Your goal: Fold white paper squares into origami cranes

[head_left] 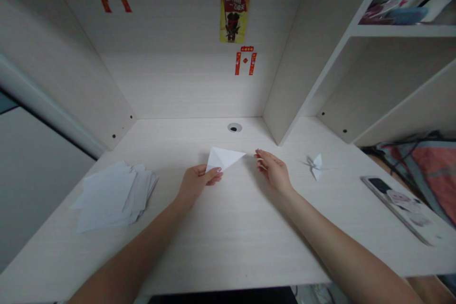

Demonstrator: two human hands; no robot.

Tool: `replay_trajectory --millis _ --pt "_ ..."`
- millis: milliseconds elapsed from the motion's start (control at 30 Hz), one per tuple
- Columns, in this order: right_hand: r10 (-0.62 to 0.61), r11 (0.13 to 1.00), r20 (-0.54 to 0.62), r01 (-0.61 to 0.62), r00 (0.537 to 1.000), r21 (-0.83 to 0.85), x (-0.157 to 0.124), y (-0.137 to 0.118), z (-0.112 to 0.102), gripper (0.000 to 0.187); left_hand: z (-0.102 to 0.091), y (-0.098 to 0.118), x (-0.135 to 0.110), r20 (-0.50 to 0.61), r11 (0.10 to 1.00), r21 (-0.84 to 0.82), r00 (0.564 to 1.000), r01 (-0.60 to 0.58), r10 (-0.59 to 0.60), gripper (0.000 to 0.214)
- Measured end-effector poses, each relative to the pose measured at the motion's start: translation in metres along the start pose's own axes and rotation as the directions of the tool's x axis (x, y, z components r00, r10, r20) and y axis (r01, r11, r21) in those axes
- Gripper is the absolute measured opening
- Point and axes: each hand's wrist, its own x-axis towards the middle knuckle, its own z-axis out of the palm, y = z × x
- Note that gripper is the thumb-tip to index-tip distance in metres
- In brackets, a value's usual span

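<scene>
Near the middle of the desk, my left hand [201,179] pinches a folded sheet of white paper [224,157] along its lower left side, thumb on top. The paper is folded into a kite-like triangle with creases, and its long point faces right. Just beyond that point is my right hand [273,171], a small gap away from the paper. Its fingers are loosely bent and slightly apart, with nothing visible in them. Farther right, a small folded white paper crane [315,167] rests on the desk.
A loose stack of white paper [110,194] lies on the left of the desk [213,247]. On the right is a phone [399,209] in a decorated case. An upright panel [313,47] rises behind my right hand. A cable hole [234,127] sits at the back.
</scene>
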Motion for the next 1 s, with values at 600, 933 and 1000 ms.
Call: replay_trajectory --millis 600,933,1000 --pt "-0.021 0.971 0.239 0.077 0.971 -0.227 -0.024 0.012 0.013 0.03 0.002 0.008 -0.004 -0.119 0.972 0.091 0.967 -0.216 0.226 0.05" --pt "0.104 0.99 0.3 -0.069 0.948 -0.126 -0.039 0.023 0.024 0.026 0.012 -0.003 -0.006 -0.087 0.977 0.195 0.99 -0.088 0.107 0.028" --pt "0.108 0.989 0.313 -0.07 0.944 -0.13 -0.038 0.024 0.024 0.026 0.01 -0.005 -0.004 -0.073 0.986 0.15 0.994 -0.065 0.077 0.03"
